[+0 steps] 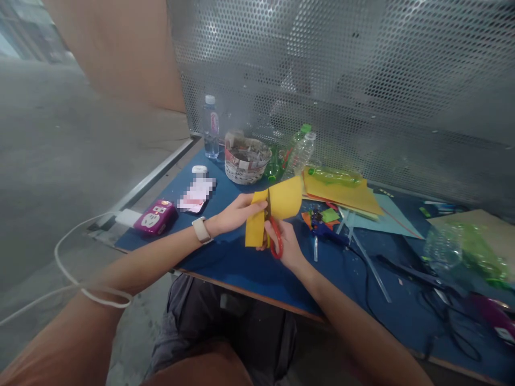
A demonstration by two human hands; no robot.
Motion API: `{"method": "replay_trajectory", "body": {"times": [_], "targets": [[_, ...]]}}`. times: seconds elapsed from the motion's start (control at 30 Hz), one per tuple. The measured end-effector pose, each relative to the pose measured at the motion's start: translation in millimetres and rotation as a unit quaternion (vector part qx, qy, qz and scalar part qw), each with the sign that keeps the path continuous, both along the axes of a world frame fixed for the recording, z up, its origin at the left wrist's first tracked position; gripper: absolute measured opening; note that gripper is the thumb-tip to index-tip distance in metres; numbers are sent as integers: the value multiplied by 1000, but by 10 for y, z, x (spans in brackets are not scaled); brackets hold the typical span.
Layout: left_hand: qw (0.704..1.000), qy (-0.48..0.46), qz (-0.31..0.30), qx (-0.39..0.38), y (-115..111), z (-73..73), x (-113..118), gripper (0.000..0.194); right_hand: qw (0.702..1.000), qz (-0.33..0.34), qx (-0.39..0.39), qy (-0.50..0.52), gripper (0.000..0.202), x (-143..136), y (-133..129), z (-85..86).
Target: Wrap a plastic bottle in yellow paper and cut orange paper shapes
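A sheet of yellow paper (286,197) is held above the near edge of the blue table, its right part curling upward. My left hand (244,208) pinches the paper's left part between thumb and fingers; a pale watch is on that wrist. My right hand (287,241) is closed around the red handles of a pair of scissors (277,244). The scissor blades point away from me and lie across the paper, between its narrow left strip and the wider right part. Fingertips beneath the paper are mostly hidden.
Behind my hands stand a newspaper-covered basket (246,163), a water bottle (211,128) and green-capped plastic bottles. A phone (197,194) and a purple device (156,216) lie left. To the right are coloured paper sheets (341,190), a blue glue gun (328,233), glue sticks and cables.
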State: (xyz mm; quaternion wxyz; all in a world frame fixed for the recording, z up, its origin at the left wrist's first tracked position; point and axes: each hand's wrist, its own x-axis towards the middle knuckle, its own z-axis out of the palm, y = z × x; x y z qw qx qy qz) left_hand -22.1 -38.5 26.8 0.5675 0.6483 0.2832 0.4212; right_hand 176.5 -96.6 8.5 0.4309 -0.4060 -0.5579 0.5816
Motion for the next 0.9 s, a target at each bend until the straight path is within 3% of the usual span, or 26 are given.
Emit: {"method": "replay_trajectory", "body": {"times": [0.33,0.53,0.9], "targets": [[990,-79,-39,-114,-98,-48,85,72,999,-3,31,-28,70,-20,13,12],[994,-45,-22,-98,-78,-48,79,78,997,-8,63,-43,68,-21,9,60],[990,-33,-89,-102,-118,-33,71,71,998,-25,42,-25,73,-20,7,-9]]}}
